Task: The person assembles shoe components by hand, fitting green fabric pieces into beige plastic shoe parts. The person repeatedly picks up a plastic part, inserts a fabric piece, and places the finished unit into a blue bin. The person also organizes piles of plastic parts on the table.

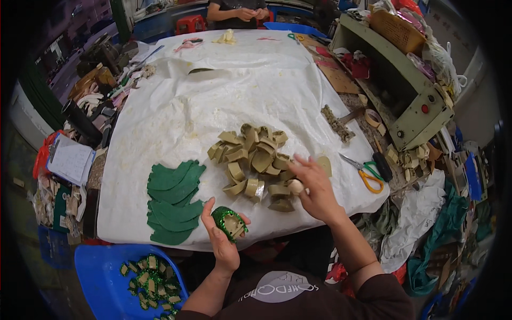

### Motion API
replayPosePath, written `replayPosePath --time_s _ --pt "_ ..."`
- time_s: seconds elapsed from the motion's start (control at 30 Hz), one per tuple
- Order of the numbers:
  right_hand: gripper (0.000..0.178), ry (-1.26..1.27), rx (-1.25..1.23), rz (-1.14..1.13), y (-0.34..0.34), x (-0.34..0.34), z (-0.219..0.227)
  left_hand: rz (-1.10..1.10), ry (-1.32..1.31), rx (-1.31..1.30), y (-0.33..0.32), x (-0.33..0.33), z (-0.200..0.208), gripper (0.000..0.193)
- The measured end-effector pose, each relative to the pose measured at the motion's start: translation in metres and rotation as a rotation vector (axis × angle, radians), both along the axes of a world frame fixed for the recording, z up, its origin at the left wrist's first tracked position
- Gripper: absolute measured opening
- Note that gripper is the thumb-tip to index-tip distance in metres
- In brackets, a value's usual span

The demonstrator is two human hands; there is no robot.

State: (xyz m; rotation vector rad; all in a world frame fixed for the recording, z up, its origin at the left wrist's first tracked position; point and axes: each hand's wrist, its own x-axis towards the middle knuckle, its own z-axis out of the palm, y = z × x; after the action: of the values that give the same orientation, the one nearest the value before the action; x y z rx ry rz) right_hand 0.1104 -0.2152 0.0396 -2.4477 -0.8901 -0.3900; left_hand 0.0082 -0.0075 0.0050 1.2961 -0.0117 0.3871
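Observation:
My left hand is closed around a shoe heel wrapped in green glitter material, its hollow beige face turned up. Past the table's front edge, my right hand reaches over the right side of a pile of bare beige heels, fingers stretched out. A pale round thing shows at its thumb side; I cannot tell whether it is worn or held. To the left of the pile lie overlapping curved green fabric pieces.
Below the table's left front stands a blue tub with several glitter-covered heels. Orange-and-green-handled scissors lie at the white-covered table's right edge. A green metal machine stands farther right. Across the table, another person's hands are together.

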Motion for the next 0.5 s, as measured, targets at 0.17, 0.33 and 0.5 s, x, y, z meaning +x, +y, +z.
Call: replayPosePath --time_s 0.17,0.33,0.5 --pt "0.049 0.121 0.295 0.153 0.023 -0.035 0.027 0.009 -0.132 0.322 0.003 -0.003 -0.011 0.077" --pt "0.046 0.456 0.350 0.261 0.046 -0.063 0.015 0.110 -0.412 1.052 0.002 0.000 -0.004 0.088" --pt "0.042 0.447 0.562 0.325 0.052 -0.061 -0.001 0.048 -0.413 0.967 0.006 -0.001 0.013 0.071"
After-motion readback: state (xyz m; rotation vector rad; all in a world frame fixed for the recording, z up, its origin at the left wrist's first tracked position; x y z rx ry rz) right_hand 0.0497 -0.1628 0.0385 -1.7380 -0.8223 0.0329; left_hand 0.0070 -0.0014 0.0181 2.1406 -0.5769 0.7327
